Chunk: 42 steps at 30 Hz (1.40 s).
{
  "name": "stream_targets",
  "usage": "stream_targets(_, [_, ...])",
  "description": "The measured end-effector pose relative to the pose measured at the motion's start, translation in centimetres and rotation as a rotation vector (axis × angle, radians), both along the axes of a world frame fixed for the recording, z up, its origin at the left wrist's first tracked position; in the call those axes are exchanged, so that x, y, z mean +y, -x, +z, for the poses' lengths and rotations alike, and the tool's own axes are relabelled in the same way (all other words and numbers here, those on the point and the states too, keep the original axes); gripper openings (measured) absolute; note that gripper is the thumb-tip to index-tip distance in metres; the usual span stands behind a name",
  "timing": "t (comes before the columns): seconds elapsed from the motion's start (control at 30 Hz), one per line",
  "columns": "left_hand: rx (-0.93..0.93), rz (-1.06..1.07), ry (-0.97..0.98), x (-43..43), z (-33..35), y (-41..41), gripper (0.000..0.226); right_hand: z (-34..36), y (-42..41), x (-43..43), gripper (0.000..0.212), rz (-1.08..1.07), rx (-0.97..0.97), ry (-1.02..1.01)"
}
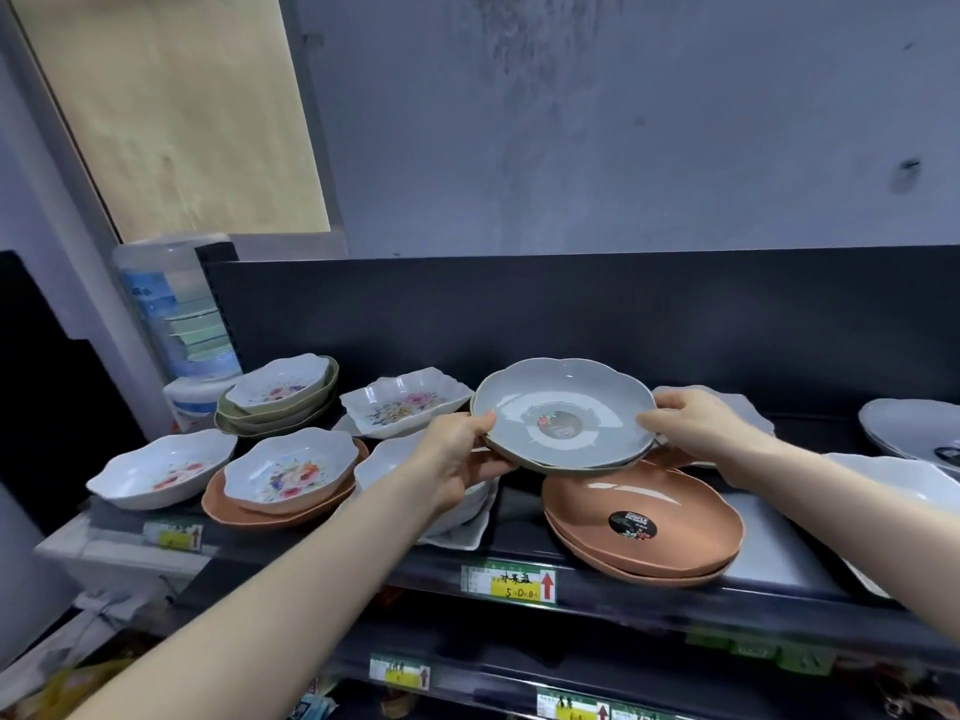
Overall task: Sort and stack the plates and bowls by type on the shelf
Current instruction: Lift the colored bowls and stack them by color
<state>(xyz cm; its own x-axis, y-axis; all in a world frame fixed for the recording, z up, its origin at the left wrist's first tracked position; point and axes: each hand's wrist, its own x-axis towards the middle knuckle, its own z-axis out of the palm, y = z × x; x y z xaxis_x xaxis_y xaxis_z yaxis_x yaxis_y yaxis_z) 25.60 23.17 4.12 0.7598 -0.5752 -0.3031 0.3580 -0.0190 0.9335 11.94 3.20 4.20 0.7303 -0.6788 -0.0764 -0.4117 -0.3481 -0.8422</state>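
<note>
A small stack of scalloped grey plates [563, 407] is lifted above the shelf [519, 543], with a green rim showing under the top one. My left hand [460, 454] grips its left edge, thumb on top. My right hand [696, 426] holds its right edge. Just below lie stacked terracotta plates [644, 522] with a black sticker. To the left sit a floral rectangular dish [405, 407], a floral bowl on a terracotta plate [291, 470], a floral white bowl [161, 467] and a floral bowl on green plates [280, 392]. White dishes are partly hidden under my left arm.
More white and grey plates [914, 433] lie at the shelf's right end. A water bottle on a dispenser [176, 324] stands behind the left end. The dark back panel [571, 314] rises behind the dishes. Price tags [511, 584] line the shelf edge; lower shelves lie beneath.
</note>
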Motion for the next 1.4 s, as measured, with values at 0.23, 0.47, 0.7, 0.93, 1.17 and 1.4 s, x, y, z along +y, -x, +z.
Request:
stream_targets(0.23, [-0.039, -0.029, -0.033, 1.1, 0.1, -0.2, 0.017, -0.7, -1.2, 1.2, 0.016, -0.012, 0.038, 0.066])
stream_targets(0.47, [-0.018, -0.011, -0.047, 3.0, 0.1, -1.3, 0.025, -1.3, -3.9, 3.0, 0.018, -0.021, 0.052, 0.114])
stream_targets(0.7, [-0.077, -0.047, -0.106, 6.6, 1.2, -4.0, 0.020, -1.8, -6.9, 5.8, 0.010, 0.021, -0.005, 0.059])
stream_targets(0.93, [-0.075, 0.074, -0.061, 12.0, 2.6, -8.6, 0.023, 0.5, -11.5, 10.6, 0.027, 0.068, -0.133, -0.163])
stream_targets(1.17, [-0.118, 0.188, -0.044, 19.7, 3.4, -14.6, 0.032, 0.0, -16.2, 17.0, 0.020, 0.197, -0.048, 0.067])
stream_targets(1.4, [-0.129, 0.280, -0.077, 26.8, 2.5, -19.0, 0.032, -1.4, -22.5, 22.4, 0.020, 0.338, 0.118, 0.551])
